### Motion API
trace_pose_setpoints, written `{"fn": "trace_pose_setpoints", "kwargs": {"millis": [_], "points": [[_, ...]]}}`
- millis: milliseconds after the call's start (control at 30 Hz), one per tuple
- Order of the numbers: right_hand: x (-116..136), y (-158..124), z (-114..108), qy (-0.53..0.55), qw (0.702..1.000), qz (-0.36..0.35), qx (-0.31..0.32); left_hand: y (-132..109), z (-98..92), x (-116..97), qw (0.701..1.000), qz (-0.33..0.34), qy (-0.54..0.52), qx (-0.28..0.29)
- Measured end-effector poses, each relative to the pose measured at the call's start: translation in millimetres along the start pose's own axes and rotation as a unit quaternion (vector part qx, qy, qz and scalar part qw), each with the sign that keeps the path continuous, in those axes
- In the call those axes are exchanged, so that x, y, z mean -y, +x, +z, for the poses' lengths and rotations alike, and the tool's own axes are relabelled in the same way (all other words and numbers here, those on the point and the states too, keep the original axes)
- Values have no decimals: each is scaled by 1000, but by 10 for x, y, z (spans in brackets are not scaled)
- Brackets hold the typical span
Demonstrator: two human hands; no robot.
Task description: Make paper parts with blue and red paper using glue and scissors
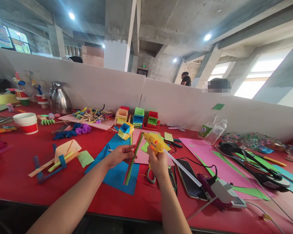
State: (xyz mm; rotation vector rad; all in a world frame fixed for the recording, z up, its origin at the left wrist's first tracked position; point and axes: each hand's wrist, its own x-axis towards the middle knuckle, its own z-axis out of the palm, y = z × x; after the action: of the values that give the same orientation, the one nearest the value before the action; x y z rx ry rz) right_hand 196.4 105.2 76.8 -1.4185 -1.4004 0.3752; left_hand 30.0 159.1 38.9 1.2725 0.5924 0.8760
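My left hand (122,154) pinches a narrow folded paper strip (133,159), green with a red edge, held at a slant above blue paper (104,174). In my right hand (158,162) is a yellow hot glue gun (154,142), its nozzle close to the strip's upper end; I cannot tell whether they touch. A clear glue stick (182,167) juts from the gun's back, and a small red light glows on it. Just beyond my hands sits a yellow and blue folded paper piece (126,130). Scissors (150,177) lie partly hidden behind my right hand.
A phone (191,180), a power strip (219,191) with cords and a black headset-like strap (251,162) lie to the right. Folded paper boxes (138,117) line the white partition (100,86). At left are paper cups (26,123), a steel jug (60,99) and paper pieces (67,151).
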Motion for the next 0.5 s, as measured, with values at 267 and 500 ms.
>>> {"fn": "trace_pose_setpoints", "kwargs": {"millis": [267,500], "points": [[-32,-20,13,-14,1000,-5,-4,-6,9,-12,1000,-4,-10,-11],[-9,-47,10,-24,1000,-7,8,1,-11,-2,1000,1,-14,-10]]}}
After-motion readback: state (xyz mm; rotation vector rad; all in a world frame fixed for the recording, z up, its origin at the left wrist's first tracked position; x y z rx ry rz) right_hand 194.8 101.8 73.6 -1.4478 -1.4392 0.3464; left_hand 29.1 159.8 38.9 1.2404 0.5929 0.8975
